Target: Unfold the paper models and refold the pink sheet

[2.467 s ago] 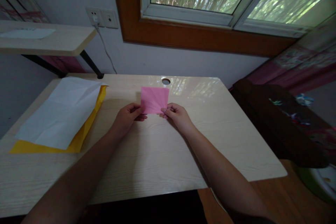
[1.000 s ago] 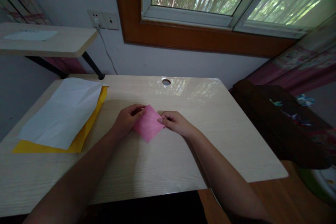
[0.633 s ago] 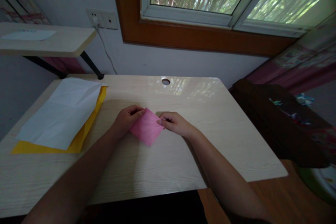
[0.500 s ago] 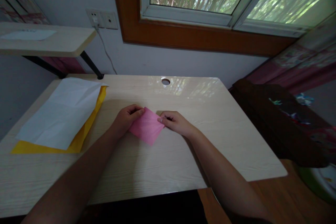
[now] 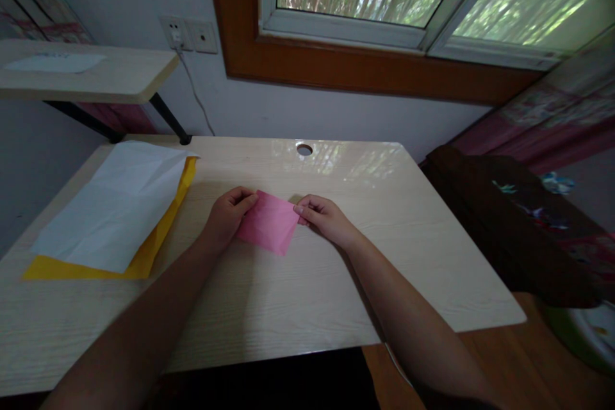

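A small pink paper square point(image 5: 269, 223) lies tilted on the light wooden desk point(image 5: 307, 282), near its middle. My left hand point(image 5: 225, 216) pinches the paper's upper left corner. My right hand point(image 5: 324, 219) pinches its right corner with thumb and forefinger. Both forearms reach in from the bottom of the view.
A white sheet point(image 5: 115, 205) lies on a yellow sheet point(image 5: 144, 256) at the desk's left side. A cable hole point(image 5: 304, 149) sits at the back edge. A raised shelf point(image 5: 96, 73) stands at the far left, a dark cloth-covered seat point(image 5: 509, 218) to the right.
The pink paper came down from being held upright to lying on the desk, then turned slightly; both hands kept hold of its corners.
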